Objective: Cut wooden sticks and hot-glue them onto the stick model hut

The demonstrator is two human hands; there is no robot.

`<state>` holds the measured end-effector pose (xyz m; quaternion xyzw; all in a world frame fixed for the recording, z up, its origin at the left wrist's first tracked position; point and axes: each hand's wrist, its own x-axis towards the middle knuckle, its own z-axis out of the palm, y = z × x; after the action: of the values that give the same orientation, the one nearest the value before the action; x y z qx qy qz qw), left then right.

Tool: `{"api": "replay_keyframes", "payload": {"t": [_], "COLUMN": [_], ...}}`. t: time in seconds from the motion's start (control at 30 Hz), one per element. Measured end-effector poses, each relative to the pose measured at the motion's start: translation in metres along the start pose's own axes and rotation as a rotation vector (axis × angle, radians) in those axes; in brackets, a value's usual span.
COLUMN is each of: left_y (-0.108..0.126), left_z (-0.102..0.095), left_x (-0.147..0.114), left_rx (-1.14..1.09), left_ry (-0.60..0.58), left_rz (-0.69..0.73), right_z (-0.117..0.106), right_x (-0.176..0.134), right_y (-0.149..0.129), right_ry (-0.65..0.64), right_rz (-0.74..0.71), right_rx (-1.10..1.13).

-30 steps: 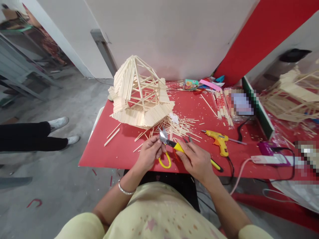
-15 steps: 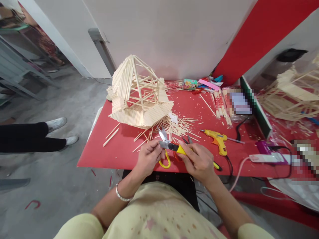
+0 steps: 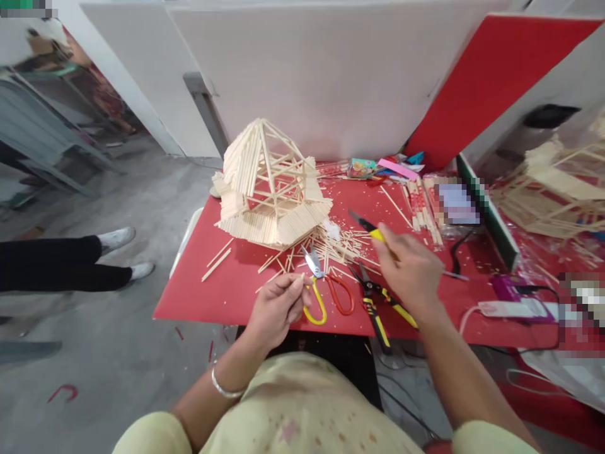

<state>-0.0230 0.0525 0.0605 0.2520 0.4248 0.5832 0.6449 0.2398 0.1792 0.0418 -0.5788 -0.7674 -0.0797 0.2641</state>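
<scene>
My left hand (image 3: 276,306) pinches a short piece of wooden stick (image 3: 303,277) between thumb and fingertips, over the table's front edge. My right hand (image 3: 410,268) is wrapped round a yellow-and-black utility knife (image 3: 368,227), its blade pointing up and left above the table. Between the hands lie scissors (image 3: 341,295) with one yellow and one red handle, blades apart. Pruning-type pliers (image 3: 378,318) with black-and-yellow handles rest below my right hand. Behind them stands a hut-shaped model of wooden sticks (image 3: 278,221). Loose cut sticks (image 3: 338,246) are piled at its front right.
Bundled sticks (image 3: 418,205) and small packets (image 3: 362,168) lie along the back of the red table (image 3: 189,293). A power strip (image 3: 510,310) with cables sits at the right, near another stick model (image 3: 543,189). A person's legs (image 3: 61,261) show at left.
My right hand has moved the knife up and to the right, away from my left hand. It now covers most of the yellow glue gun, and the pliers have come into clear view.
</scene>
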Motion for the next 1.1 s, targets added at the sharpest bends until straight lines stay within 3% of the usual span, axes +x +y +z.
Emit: {"api": "replay_keyframes", "payload": {"t": [0.17,0.27,0.4,0.5,0.6,0.67,0.77,0.93,1.1], "left_y": [0.008,0.018,0.029,0.03,0.029,0.031,0.041,0.073,0.096], "left_z": [0.007,0.003,-0.006,-0.01,-0.008,-0.005,-0.002,-0.008,-0.015], "left_x": [0.005,0.003,0.004,0.007,0.013,0.017,0.022,0.028,0.051], "left_rx": [-0.037,-0.08,-0.13,-0.149,-0.143,-0.13,-0.107,-0.082,-0.131], "left_ry": [0.002,-0.001,-0.008,-0.014,-0.039,-0.061,-0.053,0.058,0.075], "left_rz": [0.013,0.029,0.056,0.063,0.05,0.048,0.073,0.097,0.236], "right_z": [0.054,0.069,0.051,0.019,-0.01,-0.02,-0.024,-0.023,-0.022], "right_x": [0.04,0.064,0.075,0.061,0.043,0.039,0.05,0.096,0.128], "right_y": [-0.027,-0.032,-0.047,-0.072,-0.11,-0.134,-0.159,-0.184,-0.207], "right_ry": [-0.401,-0.483,-0.368,-0.201,-0.335,-0.363,-0.332,-0.218,-0.091], "right_rz": [0.123,0.098,0.046,0.038,-0.042,-0.088,-0.134,-0.138,-0.118], "right_rx": [-0.205,-0.2,-0.113,0.303,0.829,0.967,1.046,1.071,1.083]}}
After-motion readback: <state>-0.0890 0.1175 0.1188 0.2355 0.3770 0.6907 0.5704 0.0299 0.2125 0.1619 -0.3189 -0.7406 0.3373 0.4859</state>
